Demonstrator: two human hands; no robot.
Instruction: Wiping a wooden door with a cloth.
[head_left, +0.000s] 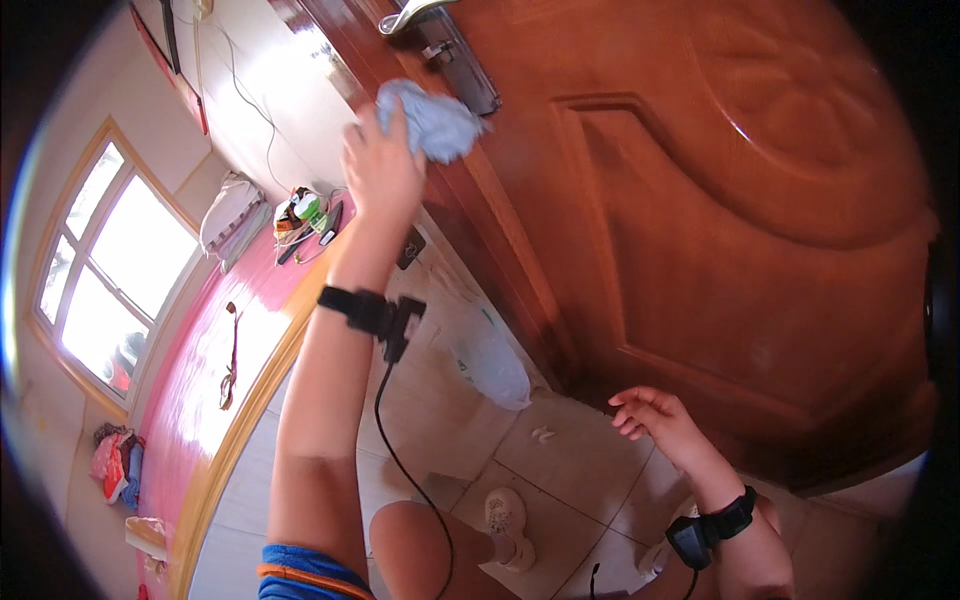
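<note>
My left hand (385, 161) is raised by the door frame with a light blue cloth (435, 124) in its fingers. The crumpled cloth hangs over the frame's edge, just below the metal lock plate (459, 64) and its lever handle (411, 13). A reddish-brown wooden door (697, 292) with carved panels fills the right side of the view. Down by the lower part of the door, my right hand (652, 416) is held in the air with its fingers loosely curled, nothing in them. Both wrists wear black straps with cabled devices.
Against the wall beside the door frame (517, 247), a translucent plastic bag (491, 360) lies on the tiled floor (562, 457). Leftward runs a pink-topped platform (262, 262) with a wooden edge, holding folded bedding (232, 214), cables and small items (307, 217), and a thin strap (231, 360).
</note>
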